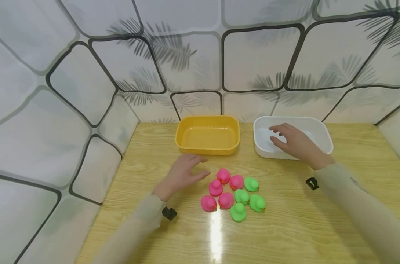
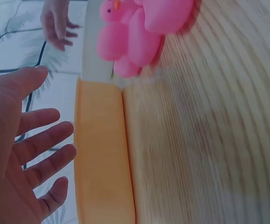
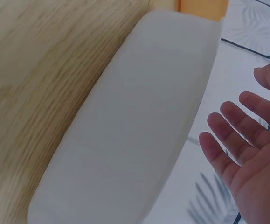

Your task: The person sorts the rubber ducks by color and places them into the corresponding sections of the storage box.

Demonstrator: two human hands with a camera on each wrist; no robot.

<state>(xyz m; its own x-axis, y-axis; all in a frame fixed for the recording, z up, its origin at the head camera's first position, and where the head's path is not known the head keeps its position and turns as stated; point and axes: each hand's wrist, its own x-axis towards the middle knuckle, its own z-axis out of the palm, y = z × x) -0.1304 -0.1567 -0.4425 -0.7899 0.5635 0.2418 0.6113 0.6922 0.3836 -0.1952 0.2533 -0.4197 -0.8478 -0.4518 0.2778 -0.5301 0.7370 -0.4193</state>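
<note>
In the head view a cluster of several pink rubber ducks and several green rubber ducks sits mid-table. My left hand hovers just left of the pink ones, below the yellow basin, fingers loosely spread and holding nothing. Its wrist view shows the spread fingers beside the basin's yellow wall, with pink ducks at the top. Over the white basin is my right hand, its fingers relaxed and holding nothing. The right wrist view has that hand beside the basin's white side.
Both basins stand side by side at the back of the wooden table, close to the patterned wall. Another patterned wall rises along the left. Small black wrist devices show at both cuffs.
</note>
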